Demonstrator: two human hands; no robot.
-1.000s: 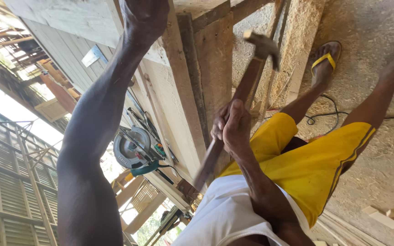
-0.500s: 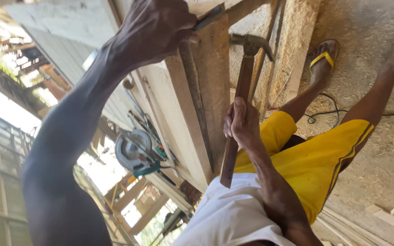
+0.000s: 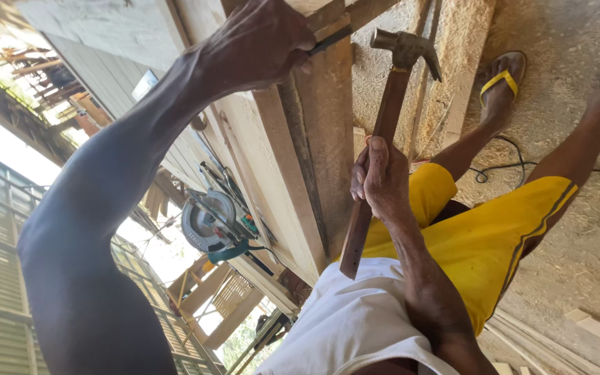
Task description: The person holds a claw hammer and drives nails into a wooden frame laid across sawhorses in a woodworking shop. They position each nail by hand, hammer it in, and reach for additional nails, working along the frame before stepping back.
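Head view: hammer [image 3: 383, 132] raised, wooden handle clamped in the right hand [image 3: 380, 177] about mid-length, fingers wrapped tight round it, metal head [image 3: 407, 47] poised just beside the edge of the timber [image 3: 324, 139]. Left hand [image 3: 262, 42] further up, pressed down on the board, fingertips [image 3: 300, 52] pinching or steadying a thin dark piece [image 3: 331, 39] at the edge; cannot tell whether a chisel, a nail or a strip. Close together, that hammer head and those fingers: likely the main risk, a glancing blow landing on knuckles rather than on the dark piece. Mid-handle grip, so probably less swing control and a head that could twist on impact. Struck piece apt to skid or fly if hit off-centre. Board possibly shifting under the blow, held only by one palm as far as visible. Circular saw [image 3: 210, 226] resting lower on the same bench, near enough to be jarred toward the edge. Below, cable [image 3: 501, 173] looping over sawdust near a foot in a yellow sandal [image 3: 501, 80]: probable trip or slip hazard.
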